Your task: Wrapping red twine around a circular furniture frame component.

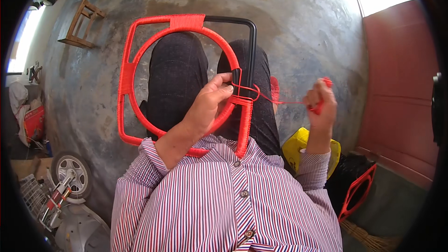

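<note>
Two hands are busy over the lap here. I see the left hand (212, 100) curled around the inner ring of a metal frame (140, 72), thumb and fingertips pinched at the spot where red cord (280, 101) loops over the bare black bar (252, 51). The right hand (321, 97) is closed in a fist, holding a small red bundle of the same cord out to the side, so that a single strand runs taut between the two hands.

The frame rests across both knees, its lower edge against the striped shirt. Most of it is already wound in red; only the top right corner and part of the right side show black metal. I judge it rigid and fairly light, an open shape of thin rod, easy to steady by gripping any wrapped section, where the winding gives friction; the bare bar looks smoother and likelier to slip. The cord seems thin, soft and limp, keeping its line only under tension, so it wants a tight pinch close to the wrap.

Beside the right knee sits a yellow bag or container (298, 147), rounded and without readable marking. A second red-wound frame (357, 191) leans further right. At the far left, a red-orange package (33, 122) lies among the clutter, too small to make out.
</note>
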`<act>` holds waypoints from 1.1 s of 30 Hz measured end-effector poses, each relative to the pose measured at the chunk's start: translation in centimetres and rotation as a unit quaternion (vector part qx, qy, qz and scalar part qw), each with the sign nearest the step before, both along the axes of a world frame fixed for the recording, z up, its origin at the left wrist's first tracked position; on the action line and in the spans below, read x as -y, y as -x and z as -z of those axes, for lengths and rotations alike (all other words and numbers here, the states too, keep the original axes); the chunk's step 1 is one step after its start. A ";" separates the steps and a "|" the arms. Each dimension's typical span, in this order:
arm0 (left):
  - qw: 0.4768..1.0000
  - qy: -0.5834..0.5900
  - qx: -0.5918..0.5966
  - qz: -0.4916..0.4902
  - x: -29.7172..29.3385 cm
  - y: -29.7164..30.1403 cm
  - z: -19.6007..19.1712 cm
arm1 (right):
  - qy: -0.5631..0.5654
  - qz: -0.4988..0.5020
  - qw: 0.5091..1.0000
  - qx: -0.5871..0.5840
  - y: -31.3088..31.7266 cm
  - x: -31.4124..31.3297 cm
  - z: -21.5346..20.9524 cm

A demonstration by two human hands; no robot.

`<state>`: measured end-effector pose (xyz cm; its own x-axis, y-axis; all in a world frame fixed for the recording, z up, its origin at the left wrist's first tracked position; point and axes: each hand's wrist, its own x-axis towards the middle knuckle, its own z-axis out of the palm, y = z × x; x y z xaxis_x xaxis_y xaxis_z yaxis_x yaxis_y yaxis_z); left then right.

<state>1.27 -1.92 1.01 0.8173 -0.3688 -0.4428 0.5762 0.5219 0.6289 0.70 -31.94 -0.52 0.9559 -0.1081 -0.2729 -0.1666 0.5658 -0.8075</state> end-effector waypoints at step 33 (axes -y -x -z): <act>0.994 0.030 -0.061 0.091 -1.6 0.3 2.1 | -0.121 -0.076 0.988 -0.061 1.9 -9.8 1.8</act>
